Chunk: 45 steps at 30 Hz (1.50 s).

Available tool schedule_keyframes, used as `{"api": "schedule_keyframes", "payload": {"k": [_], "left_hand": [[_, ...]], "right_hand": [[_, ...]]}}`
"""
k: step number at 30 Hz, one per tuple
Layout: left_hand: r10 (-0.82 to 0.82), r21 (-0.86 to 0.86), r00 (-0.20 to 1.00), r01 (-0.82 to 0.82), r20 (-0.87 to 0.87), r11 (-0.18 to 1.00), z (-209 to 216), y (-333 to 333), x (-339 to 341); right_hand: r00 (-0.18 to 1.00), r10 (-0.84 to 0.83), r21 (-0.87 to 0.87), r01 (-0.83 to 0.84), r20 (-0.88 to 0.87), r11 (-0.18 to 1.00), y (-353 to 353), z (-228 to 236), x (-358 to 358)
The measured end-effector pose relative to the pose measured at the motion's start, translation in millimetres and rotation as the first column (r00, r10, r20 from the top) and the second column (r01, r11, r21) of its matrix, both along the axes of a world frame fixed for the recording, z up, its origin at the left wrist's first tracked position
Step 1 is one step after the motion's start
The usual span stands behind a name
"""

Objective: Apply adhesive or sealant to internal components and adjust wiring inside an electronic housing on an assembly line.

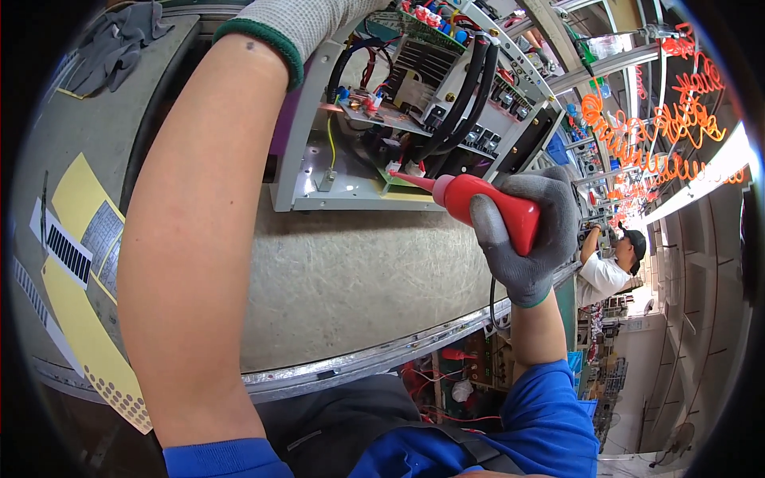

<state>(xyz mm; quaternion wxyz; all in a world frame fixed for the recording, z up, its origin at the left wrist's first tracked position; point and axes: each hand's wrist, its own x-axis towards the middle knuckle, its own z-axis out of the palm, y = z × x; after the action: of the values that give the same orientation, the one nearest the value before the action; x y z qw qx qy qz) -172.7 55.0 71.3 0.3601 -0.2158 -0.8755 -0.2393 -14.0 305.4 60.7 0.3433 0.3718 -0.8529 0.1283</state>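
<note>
My right hand (555, 223), in a grey glove, is wrapped round a red squeeze bottle (470, 199). The bottle's long thin nozzle points left, its tip close to a small white connector (413, 169) low inside an open metal equipment case (358, 205); whether it touches cannot be seen. Across the far left corner of the case reaches my left arm, and my left hand (315, 28), in a white knit glove with a green cuff, has its fingers beyond the upper edge. Circuit boards, thick black cables (470, 95) and a yellow-green wire (331, 142) fill the case.
Under the case lies a scratched grey worktop with a metal front edge (343, 374). Yellow label sheets (88, 327) and a grey cloth (119, 44) lie left. Orange coiled hoses (677, 119) hang right, where a person (610, 271) in white works farther along.
</note>
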Motion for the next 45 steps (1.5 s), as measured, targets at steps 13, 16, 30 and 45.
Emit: {"api": "schedule_keyframes", "payload": {"k": [13, 16, 30, 45], "left_hand": [[-0.029, 0.023, 0.992, 0.027, 0.121, 0.999, 9, 0, 7], [0.032, -0.047, 0.996, -0.028, 0.077, 0.999, 9, 0, 9], [-0.019, 0.066, 0.981, 0.006, 0.194, 0.998, 8, 1, 9], [-0.22, 0.496, 0.88, -0.021, 0.422, 0.868, 14, -6, 35]], "right_hand": [[1.0, 0.013, -0.014, -0.013, -0.001, 1.0, -3, -1, -2], [0.999, -0.018, -0.064, 0.021, 0.043, 0.998, 4, -1, -1], [0.998, -0.053, 0.168, 0.058, -0.039, 0.984, -26, 20, -6], [0.996, -0.087, 0.295, 0.084, -0.004, 0.952, -60, 25, -12]]}}
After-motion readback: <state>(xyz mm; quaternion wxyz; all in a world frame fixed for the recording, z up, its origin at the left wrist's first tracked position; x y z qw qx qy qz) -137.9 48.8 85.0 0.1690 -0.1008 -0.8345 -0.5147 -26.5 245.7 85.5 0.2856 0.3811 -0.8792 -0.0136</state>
